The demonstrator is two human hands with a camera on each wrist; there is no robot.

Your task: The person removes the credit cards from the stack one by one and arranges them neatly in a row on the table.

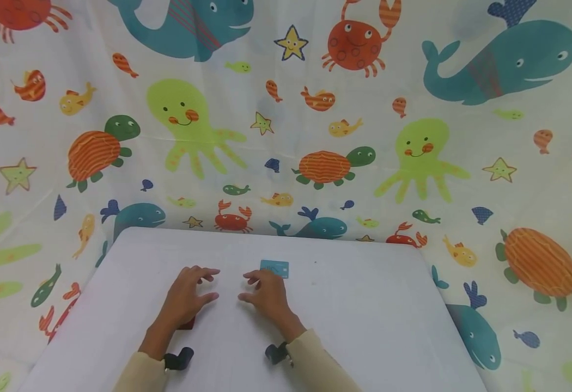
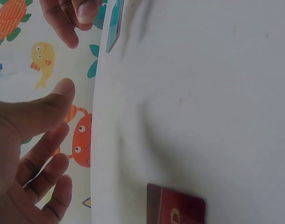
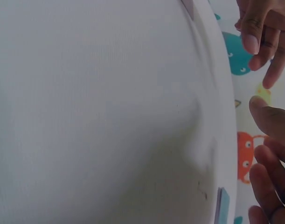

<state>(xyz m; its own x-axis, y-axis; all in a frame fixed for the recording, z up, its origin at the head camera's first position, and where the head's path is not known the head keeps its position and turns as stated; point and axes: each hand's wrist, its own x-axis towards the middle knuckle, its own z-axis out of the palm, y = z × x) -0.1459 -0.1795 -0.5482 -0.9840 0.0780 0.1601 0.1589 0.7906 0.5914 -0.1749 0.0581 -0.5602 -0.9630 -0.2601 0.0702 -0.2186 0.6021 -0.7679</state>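
Over the white table [image 1: 354, 305], my left hand [image 1: 185, 294] is held with its thumb and fingers spread apart and nothing between them. A dark red card [image 2: 182, 205], partly hidden by that hand in the head view, lies below it on the tabletop. Facing it, my right hand [image 1: 268, 294] has loosely bent fingers and a gap between thumb and fingertips, holding nothing. Just beyond the right hand's knuckles lies a light blue card [image 1: 276, 267], its lower left part covered by the hand. The two hands are apart from each other.
A white cloth [image 1: 286, 81] printed with sea animals hangs behind the table and shows at both sides. Dark bands with camera mounts [image 1: 179, 359] sit at both wrists. Small dark specks [image 1: 315, 262] mark the tabletop right of the blue card.
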